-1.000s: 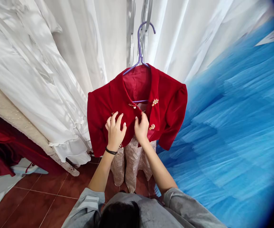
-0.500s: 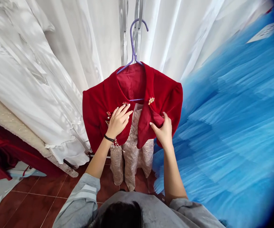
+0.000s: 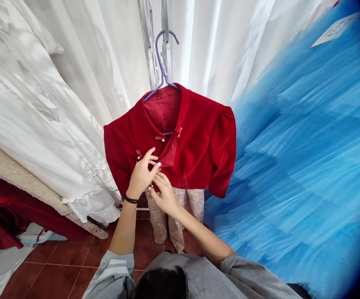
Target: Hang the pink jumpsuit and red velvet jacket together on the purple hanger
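Observation:
A red velvet jacket (image 3: 198,145) hangs on a purple hanger (image 3: 159,54). Jewelled ornaments (image 3: 160,138) sit along its front edges, and the front panel on the right side lies across toward the other, its upper corner folded to show lining. My left hand (image 3: 141,176), with a black band at the wrist, is at the left front, thumb and fingers closed at the edge of the folded corner. Just below and to its right, my right hand (image 3: 166,195) grips the lower front edge of the jacket. The overlapping fingers partly hide the cloth between them.
Shiny beige patterned fabric (image 3: 176,232) hangs below the jacket. White drapery (image 3: 83,137) covers the back and left, around a metal stand (image 3: 166,16). A blue tulle garment (image 3: 292,166) fills the right. Red cloth (image 3: 8,207) lies at the left above the tiled floor (image 3: 52,282).
My right hand has moved left and down, carrying the right-side front panel across to the other. My left hand has come down slightly and its spread fingers have closed in. The view has shifted.

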Demonstrator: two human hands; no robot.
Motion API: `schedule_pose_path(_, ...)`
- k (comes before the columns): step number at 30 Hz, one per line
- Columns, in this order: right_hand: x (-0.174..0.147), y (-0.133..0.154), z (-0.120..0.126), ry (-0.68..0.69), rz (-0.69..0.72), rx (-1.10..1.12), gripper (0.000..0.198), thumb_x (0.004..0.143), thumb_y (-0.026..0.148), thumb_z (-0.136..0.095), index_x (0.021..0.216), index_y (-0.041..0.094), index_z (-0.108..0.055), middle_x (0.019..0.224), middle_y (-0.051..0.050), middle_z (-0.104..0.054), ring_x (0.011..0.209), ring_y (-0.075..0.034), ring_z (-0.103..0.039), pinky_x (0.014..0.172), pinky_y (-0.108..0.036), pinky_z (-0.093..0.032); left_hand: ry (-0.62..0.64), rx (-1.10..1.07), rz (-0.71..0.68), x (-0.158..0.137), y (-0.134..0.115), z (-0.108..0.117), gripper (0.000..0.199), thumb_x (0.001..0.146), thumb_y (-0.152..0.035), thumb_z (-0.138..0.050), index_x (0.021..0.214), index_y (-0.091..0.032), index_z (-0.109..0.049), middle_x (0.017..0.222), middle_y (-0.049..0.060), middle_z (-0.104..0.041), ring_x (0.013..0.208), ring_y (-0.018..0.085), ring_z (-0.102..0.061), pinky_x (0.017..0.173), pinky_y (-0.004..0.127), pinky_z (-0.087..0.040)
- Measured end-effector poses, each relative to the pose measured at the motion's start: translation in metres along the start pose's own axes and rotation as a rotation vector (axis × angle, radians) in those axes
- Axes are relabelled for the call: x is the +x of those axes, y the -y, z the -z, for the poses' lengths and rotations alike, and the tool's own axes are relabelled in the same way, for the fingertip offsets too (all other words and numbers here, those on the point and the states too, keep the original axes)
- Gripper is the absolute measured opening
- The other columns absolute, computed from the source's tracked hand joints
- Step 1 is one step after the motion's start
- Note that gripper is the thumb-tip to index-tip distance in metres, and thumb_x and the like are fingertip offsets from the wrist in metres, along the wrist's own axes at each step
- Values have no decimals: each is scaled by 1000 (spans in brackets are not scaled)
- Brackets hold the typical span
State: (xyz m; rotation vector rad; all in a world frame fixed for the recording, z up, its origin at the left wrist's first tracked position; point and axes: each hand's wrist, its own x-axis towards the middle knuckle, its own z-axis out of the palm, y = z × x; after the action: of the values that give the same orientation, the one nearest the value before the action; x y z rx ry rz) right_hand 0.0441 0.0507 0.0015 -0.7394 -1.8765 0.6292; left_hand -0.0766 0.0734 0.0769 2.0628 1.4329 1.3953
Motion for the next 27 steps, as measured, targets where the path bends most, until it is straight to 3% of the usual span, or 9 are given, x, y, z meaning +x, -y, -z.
schedule_pose_path(2,-26,-17,-6,-133,-90,166,21,86,22,-53,103,19,-66,107,-8,-69,105,-20,-60,98,-38,-46,-85,103,4,-2,0,-6,32,94,-31,-47,118,-18,-64,100,9,-71,89,19,-69,87,36,-55)
schedule_pose_path(4,-50,-37,-8,-395,-379,449,13,79,23,-62,91,20,-63,90,-2,-68,87,-16,-61,85,-32,-49,-104,204,-85,-6,-3,-16,34,92,-36,-54,119,-16,-63,111,12,-68,103,22,-65,94,38,-53)
schedule_pose_path(6,-65,-63,-5,-646,-703,771,25,67,23,-70,87,20,-56,78,3,-63,72,-12,-58,70,-26,-48,-71,345,-200,-10,-7,-30,67,80,-44,-71,137,-15,-50,135,17,-56,125,30,-54,105,45,-47)
schedule_pose_path(8,-70,-88,6,-726,-880,996,32,60,24,-72,85,20,-52,72,5,-61,64,-11,-57,60,-24,-47,-47,498,-299,-13,-8,-46,88,74,-40,-78,148,-17,-38,150,20,-41,137,36,-42,112,52,-39)
schedule_pose_path(12,-69,-120,40,-687,-878,1176,25,67,32,-70,83,22,-53,75,3,-67,74,-14,-66,68,-29,-56,-191,566,-391,-10,7,-69,58,87,-14,-57,143,-18,-43,141,18,-51,129,29,-51,110,48,-42)
schedule_pose_path(17,-68,-139,84,-814,-771,1403,11,83,34,-61,85,23,-59,84,3,-72,84,-9,-69,79,-22,-57,-513,374,-426,1,24,-66,44,81,0,-39,118,-16,-57,103,11,-67,101,20,-64,91,33,-52)
schedule_pose_path(20,-68,-151,100,-779,-789,1433,15,90,37,-55,88,24,-62,89,1,-74,85,-10,-70,80,-24,-58,-561,291,-398,2,21,-57,33,78,-3,-41,101,-17,-59,87,6,-66,81,18,-64,76,28,-51)
schedule_pose_path(24,-74,-168,100,-727,-828,1360,11,81,27,-65,92,23,-63,87,1,-74,76,-11,-70,73,-24,-60,-594,134,-256,8,10,-38,8,85,-21,-53,89,-17,-58,67,-1,-57,56,12,-51,56,23,-40)
schedule_pose_path(27,-79,-180,89,-709,-872,1270,19,70,21,-73,83,22,-58,77,4,-71,64,-9,-66,64,-21,-58,-700,94,-81,22,9,-20,25,89,-32,-54,68,-17,-54,51,-6,-39,46,8,-36,50,22,-30)
